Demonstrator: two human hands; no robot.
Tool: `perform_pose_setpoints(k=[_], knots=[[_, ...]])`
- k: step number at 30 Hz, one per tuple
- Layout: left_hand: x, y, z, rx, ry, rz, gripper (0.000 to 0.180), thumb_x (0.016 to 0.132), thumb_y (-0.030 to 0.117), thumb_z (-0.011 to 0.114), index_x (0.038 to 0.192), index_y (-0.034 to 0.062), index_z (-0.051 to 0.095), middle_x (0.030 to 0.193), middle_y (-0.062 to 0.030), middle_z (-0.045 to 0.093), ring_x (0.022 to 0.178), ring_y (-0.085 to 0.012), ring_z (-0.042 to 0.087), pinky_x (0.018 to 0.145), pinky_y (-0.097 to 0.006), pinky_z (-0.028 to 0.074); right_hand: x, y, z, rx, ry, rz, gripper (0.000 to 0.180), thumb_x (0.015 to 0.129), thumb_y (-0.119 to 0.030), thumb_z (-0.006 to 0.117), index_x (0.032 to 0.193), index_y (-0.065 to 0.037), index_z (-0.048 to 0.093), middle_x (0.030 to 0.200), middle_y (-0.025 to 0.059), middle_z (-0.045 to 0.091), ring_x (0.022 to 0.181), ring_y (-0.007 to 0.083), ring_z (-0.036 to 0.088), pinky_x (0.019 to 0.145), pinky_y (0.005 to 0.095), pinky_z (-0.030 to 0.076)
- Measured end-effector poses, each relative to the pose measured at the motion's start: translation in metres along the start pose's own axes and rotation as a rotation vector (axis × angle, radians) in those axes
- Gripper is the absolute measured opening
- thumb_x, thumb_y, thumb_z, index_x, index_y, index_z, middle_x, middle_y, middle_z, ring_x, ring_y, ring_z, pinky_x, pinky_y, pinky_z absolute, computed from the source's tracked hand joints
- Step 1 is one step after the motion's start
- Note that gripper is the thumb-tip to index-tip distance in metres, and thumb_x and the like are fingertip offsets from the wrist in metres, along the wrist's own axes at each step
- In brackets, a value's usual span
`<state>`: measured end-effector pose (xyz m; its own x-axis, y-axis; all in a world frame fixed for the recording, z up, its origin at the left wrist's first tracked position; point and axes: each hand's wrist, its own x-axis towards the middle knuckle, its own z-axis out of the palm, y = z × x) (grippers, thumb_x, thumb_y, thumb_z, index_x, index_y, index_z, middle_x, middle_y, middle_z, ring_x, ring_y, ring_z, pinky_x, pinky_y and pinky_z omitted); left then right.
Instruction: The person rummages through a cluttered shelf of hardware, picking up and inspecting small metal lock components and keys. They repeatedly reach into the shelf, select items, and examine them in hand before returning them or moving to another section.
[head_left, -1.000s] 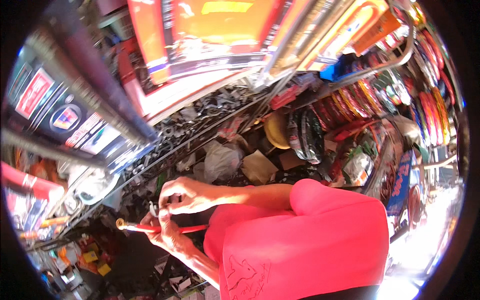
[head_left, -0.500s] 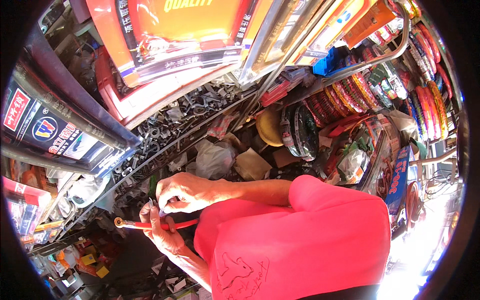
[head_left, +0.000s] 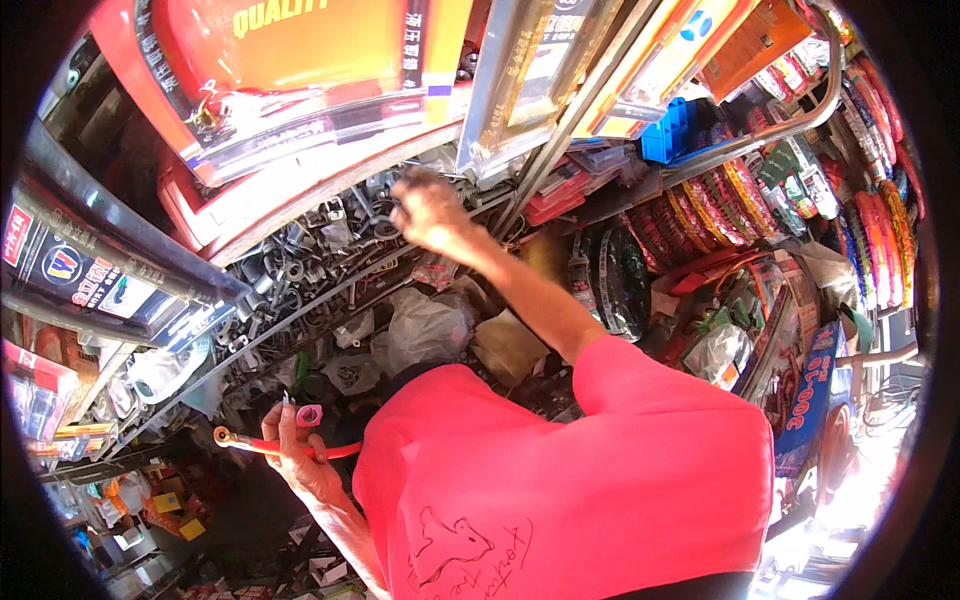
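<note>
From my remote seat I see the left hand low in the lower left of the frame, fingers curled around a thin red hose with a round fitting at its left end, and pinching a small pink piece up at the fingertips. The right hand is stretched up to the upper middle of the frame, into a crowded shelf of grey metal fittings; it is blurred, so I cannot tell whether its fingers are spread or closed on anything. The hose lies roughly level, just left of the pink shirt. I judge the weak spot to be that light pinch: with one hand doing two jobs, the pink piece could slip and vanish into the dark clutter below. The hose could also sag or twist out of the loose curl. Up top, the metal parts sit heaped and interlocked along a thin rail, so a careless tug could drag neighbours off and shower them onto the crumpled plastic bags underneath. Long packaged strips hang close above the wrist, in the upper middle, and a raised forearm could knock them. Bright coils and packets crowd the right edge, well apart from both hands.
</note>
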<state>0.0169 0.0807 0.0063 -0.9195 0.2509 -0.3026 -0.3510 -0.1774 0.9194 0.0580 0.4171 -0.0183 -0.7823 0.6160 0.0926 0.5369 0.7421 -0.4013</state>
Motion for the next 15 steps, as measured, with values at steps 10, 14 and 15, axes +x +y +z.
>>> perform_pose_setpoints(k=[10, 14, 15], knots=[[0.0, -0.01, 0.002, 0.027, -0.056, -0.019, 0.017, 0.081, 0.016, 0.061, 0.093, 0.0052, 0.055, 0.072, -0.0019, 0.056, 0.05, -0.0035, 0.046, 0.032, -0.015, 0.025, 0.099, 0.188, 0.077, -0.126, -0.032, 0.172, 0.048, 0.084, -0.039, 0.046, 0.123, -0.012, 0.04, 0.124, 0.0127, 0.046, 0.106, 0.0271, 0.049, 0.091, 0.042, 0.041], [-0.001, -0.016, -0.003, 0.015, 0.003, -0.028, 0.016, 0.081, 0.016, 0.061, 0.092, 0.0059, 0.055, 0.073, -0.0011, 0.056, 0.051, -0.003, 0.048, 0.032, -0.015, 0.026, 0.107, 0.22, 0.091, -2.684, 0.237, -0.592, 0.047, 0.086, -0.045, 0.036, 0.114, -0.009, 0.05, 0.116, 0.0126, 0.052, 0.102, 0.0293, 0.051, 0.091, 0.049, 0.037], [-0.002, -0.015, -0.005, 0.014, 0.013, -0.035, 0.016, 0.081, 0.016, 0.061, 0.092, 0.0063, 0.055, 0.073, -0.0009, 0.056, 0.052, -0.0029, 0.048, 0.033, -0.015, 0.026, 0.097, 0.196, 0.068, -2.805, 0.14, -0.687, 0.049, 0.087, -0.046, 0.033, 0.115, -0.008, 0.049, 0.118, 0.0128, 0.049, 0.104, 0.0291, 0.05, 0.091, 0.0509, 0.037]])
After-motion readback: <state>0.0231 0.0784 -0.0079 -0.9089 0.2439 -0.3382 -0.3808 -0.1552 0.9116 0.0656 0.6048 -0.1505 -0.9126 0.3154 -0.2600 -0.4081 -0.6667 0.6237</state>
